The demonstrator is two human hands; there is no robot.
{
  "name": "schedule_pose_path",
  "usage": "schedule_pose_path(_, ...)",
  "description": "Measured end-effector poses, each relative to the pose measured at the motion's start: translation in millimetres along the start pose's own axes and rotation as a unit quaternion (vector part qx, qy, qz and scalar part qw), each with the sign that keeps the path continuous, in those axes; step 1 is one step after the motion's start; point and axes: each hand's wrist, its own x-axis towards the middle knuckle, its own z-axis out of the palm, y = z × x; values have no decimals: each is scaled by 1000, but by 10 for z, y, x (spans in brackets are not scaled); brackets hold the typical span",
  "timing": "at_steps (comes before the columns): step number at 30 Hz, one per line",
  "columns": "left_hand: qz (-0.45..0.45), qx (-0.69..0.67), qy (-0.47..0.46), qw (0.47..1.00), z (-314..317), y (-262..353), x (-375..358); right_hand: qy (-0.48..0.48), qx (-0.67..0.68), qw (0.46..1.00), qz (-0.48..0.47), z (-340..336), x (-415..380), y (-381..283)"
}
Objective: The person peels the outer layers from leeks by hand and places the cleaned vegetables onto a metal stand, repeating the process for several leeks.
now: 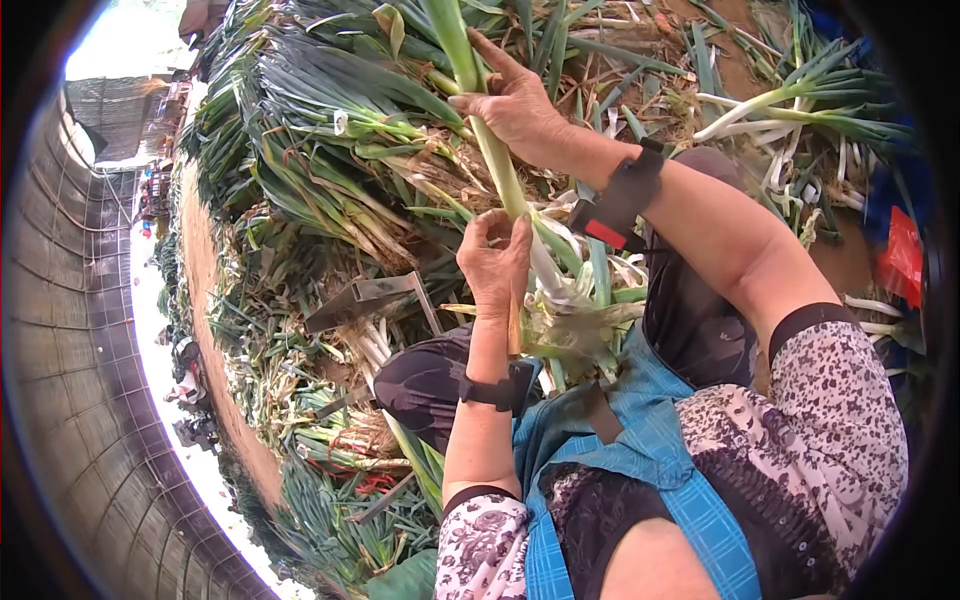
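Note:
A long leek [497, 165] slants across the middle of the head view, green leaves at the top and pale stem below. My right hand [520, 108] grips its upper stalk between thumb and fingers. Lower down, my left hand [492, 268] is closed in a pinch against the stem; what exactly sits between its fingertips is partly hidden. A dry brownish leaf strip [515, 325] hangs just under that hand. The leek's lower end runs into loose peeled leaves [575, 330] between my knees.
A big heap of leeks [320, 100] lies at the upper left. A metal stand [368, 295] juts out beside my left knee. Trimmed leeks [770, 115] and a red plastic piece [903, 258] are on the right. Bundled leeks [350, 440] lie lower left, near a gridded wall [70, 350].

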Motion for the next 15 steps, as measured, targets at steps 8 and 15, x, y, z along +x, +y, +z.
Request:
schedule_pose_path(8,-36,-34,34,998,-8,-152,-33,17,-46,998,-43,-38,-9,12)
schedule_pose_path(15,-63,-281,38,957,-76,-339,-184,92,8,989,-116,-174,249,19)
